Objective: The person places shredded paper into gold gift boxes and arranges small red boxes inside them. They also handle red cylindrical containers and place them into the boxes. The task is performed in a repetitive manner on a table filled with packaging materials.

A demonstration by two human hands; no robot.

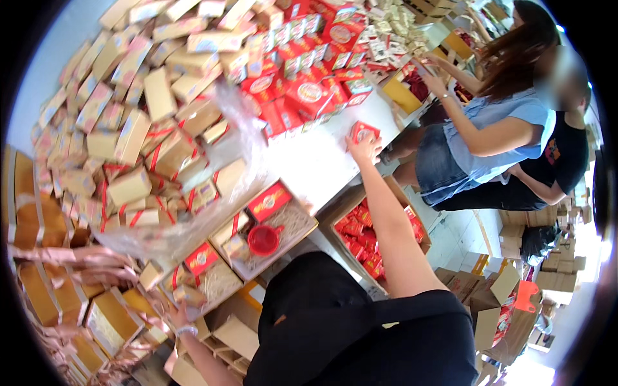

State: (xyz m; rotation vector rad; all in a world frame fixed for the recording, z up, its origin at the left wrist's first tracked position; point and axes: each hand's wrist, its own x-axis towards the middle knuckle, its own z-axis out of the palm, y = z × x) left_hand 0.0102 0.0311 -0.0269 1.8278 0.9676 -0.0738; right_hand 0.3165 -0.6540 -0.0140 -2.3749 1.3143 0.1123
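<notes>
My right hand point(367, 148) reaches far out over the white table, its fingers around a small red printed box point(362, 129) at the table's edge. My left hand point(179, 316), with a bracelet at the wrist, is low on the left beside an open gift box point(219, 287). Whether its fingers grip anything is hard to tell. Inside that gift box are shredded filler, a red packet point(202, 259) and small tan boxes point(189, 295). A second open gift box point(289, 230) adjoins it, holding a red cup point(263, 240), a larger red packet point(269, 200) and filler.
Tan cartons point(159, 94) and red boxes point(309, 96) are heaped across the table point(309, 166). Clear plastic film point(241, 125) lies between. A carton of red packets point(359, 231) stands below the table edge. Two people point(497, 120) stand at right. Ribboned gold boxes point(46, 289) fill the left.
</notes>
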